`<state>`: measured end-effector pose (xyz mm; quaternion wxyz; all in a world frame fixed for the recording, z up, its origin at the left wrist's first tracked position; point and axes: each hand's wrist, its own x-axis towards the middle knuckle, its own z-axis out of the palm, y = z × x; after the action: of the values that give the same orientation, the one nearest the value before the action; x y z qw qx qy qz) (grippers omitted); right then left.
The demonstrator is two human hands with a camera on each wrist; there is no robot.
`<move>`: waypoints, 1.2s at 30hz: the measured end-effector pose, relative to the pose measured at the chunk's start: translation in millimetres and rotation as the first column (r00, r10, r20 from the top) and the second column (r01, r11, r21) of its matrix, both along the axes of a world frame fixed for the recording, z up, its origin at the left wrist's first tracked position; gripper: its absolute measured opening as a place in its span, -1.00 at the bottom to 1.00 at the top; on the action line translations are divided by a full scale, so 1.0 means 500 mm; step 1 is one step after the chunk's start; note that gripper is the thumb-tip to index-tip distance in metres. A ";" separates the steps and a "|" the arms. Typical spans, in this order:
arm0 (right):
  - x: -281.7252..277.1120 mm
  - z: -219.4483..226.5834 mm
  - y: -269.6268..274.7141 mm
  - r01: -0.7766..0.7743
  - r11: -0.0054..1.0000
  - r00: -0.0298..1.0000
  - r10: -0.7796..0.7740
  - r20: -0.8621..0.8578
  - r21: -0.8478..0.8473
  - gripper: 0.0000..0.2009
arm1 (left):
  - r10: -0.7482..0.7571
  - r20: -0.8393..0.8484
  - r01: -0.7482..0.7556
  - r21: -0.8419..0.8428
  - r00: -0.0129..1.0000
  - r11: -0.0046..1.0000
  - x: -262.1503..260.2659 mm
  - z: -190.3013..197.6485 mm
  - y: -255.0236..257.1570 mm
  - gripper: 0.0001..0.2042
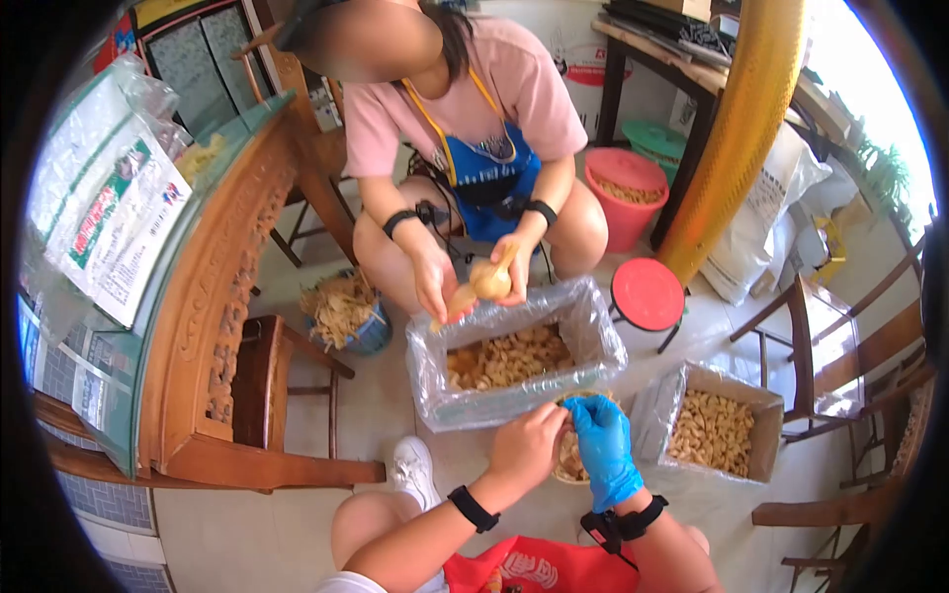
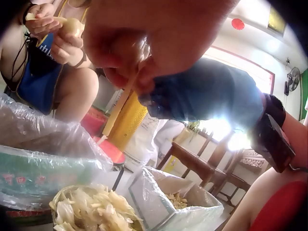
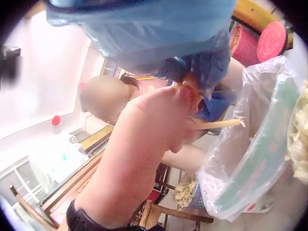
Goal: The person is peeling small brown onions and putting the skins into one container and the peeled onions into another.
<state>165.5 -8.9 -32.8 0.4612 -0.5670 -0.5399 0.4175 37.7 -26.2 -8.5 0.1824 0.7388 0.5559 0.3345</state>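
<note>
My bare left hand [image 1: 527, 447] and my blue-gloved right hand [image 1: 605, 450] meet in front of me, fingertips together. Between them they pinch a garlic bulb, mostly hidden by the fingers. Its long pale stalk [image 2: 115, 114] slants down out of the left hand in the left wrist view and points toward the plastic-lined box in the right wrist view. Directly below is a round basket [image 2: 55, 197] heaped with pale peels [image 2: 96, 211]. Past the hands stands a large plastic-lined box [image 1: 514, 398] with many cloves [image 1: 509, 358] inside.
Opposite, a seated person in a blue apron [image 1: 489, 183] holds another stalked garlic bulb [image 1: 491, 281]. A smaller lined box of cloves [image 1: 712, 432] is at right, near a red stool [image 1: 647, 295]. At left are a bucket of peels [image 1: 341, 311] and a carved wooden table [image 1: 222, 336].
</note>
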 end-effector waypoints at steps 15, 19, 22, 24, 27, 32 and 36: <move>-0.002 0.038 0.002 -0.109 0.994 0.988 0.106 0.115 0.023 -0.87 | 0.044 0.108 -0.032 -0.113 0.993 0.993 -0.015 -0.008 0.006 -0.89; -0.006 0.016 0.003 -0.103 0.994 0.989 0.097 0.108 0.047 -0.90 | 0.057 0.066 -0.050 -0.109 0.996 0.993 -0.019 -0.004 0.007 -0.90; -0.010 0.031 0.001 -0.083 0.996 0.994 0.080 0.072 0.039 -0.89 | 0.072 0.105 -0.064 -0.072 0.992 0.995 -0.015 -0.001 0.008 -0.91; -0.012 0.034 -0.001 -0.056 0.998 0.997 0.055 0.048 0.022 -0.89 | 0.070 0.095 -0.062 -0.078 0.993 0.995 -0.013 0.003 0.007 -0.91; -0.007 0.040 0.009 -0.013 0.998 0.999 0.011 -0.039 -0.060 -0.88 | 0.074 0.091 -0.068 -0.072 0.993 0.995 -0.006 0.014 0.006 -0.91; -0.001 0.030 0.016 0.023 0.994 0.993 -0.034 -0.109 -0.107 -0.86 | 0.100 0.142 -0.090 -0.079 0.985 0.993 -0.005 0.007 0.013 -0.89; -0.007 0.017 0.013 0.060 0.993 0.985 -0.076 -0.153 -0.106 -0.86 | 0.125 0.279 -0.064 -0.215 0.952 0.974 -0.009 -0.005 0.021 -0.87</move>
<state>162.2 -2.6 -24.4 0.4869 -0.5730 -0.4603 0.4718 33.4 -16.0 -11.1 0.3206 0.6313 0.5892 0.3892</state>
